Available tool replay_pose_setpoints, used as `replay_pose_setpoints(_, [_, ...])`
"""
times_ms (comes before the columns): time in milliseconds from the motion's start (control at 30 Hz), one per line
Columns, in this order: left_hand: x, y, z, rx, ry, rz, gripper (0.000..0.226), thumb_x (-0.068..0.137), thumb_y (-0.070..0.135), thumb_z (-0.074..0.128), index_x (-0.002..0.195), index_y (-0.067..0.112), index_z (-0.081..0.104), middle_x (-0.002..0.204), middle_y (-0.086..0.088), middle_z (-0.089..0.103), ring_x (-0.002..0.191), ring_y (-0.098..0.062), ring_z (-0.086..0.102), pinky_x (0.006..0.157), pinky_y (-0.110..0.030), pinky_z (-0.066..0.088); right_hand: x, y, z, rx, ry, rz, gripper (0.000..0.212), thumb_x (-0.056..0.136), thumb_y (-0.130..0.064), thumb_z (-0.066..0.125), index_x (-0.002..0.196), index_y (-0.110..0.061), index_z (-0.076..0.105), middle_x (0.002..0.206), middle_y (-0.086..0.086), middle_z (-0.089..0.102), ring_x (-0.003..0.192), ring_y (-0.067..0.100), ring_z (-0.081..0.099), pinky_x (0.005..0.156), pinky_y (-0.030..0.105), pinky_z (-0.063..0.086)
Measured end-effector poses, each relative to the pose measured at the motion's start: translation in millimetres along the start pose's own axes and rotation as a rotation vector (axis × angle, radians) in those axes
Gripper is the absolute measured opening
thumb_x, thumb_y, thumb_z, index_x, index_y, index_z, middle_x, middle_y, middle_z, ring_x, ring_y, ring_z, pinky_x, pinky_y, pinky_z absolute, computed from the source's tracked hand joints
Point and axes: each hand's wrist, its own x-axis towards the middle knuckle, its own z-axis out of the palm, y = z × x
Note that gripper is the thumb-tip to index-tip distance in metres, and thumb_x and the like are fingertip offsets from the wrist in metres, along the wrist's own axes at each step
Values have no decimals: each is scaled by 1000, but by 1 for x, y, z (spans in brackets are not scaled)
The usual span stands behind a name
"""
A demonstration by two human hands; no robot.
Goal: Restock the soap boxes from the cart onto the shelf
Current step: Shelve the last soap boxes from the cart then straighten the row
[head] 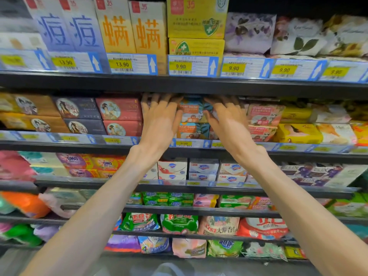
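Observation:
Two Goat Soap boxes with orange labels and teal leaf print are stacked on the second shelf [185, 149]: an upper box [192, 111] and a lower box [192, 131]. My left hand [161, 118] lies against the left side of the stack, fingers straight and reaching into the shelf. My right hand [227, 118] lies against the right side, fingers spread over the top edge of the upper box. Both hands press the stack between them. The cart is out of sight.
Red soap boxes [120, 116] stand just left of my left hand, pink Goat Soap boxes [262, 120] just right of my right hand. The upper shelf edge [185, 84] with price tags hangs close above my fingers. Lower shelves hold more soap and detergent bags.

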Motion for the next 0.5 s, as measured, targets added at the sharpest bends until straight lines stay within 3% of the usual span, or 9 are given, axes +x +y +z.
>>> replay_pose_setpoints(133, [3,-1,0,18,-21,-19,28,99,21,52,121,17,69,136,-3,61,134,-33,43,118,-52,17,4,-3,1,59,12,46,33,98,-34,53,123,-17,67,120,11,68,110,40,60,95,50,48])
replay_pose_setpoints(500, [2,2,0,29,-44,-40,23,99,19,51,110,10,69,122,-8,68,132,-37,45,117,-55,17,2,-5,-8,102,76,-15,27,96,-28,60,118,-15,70,108,10,73,102,36,65,92,51,51])
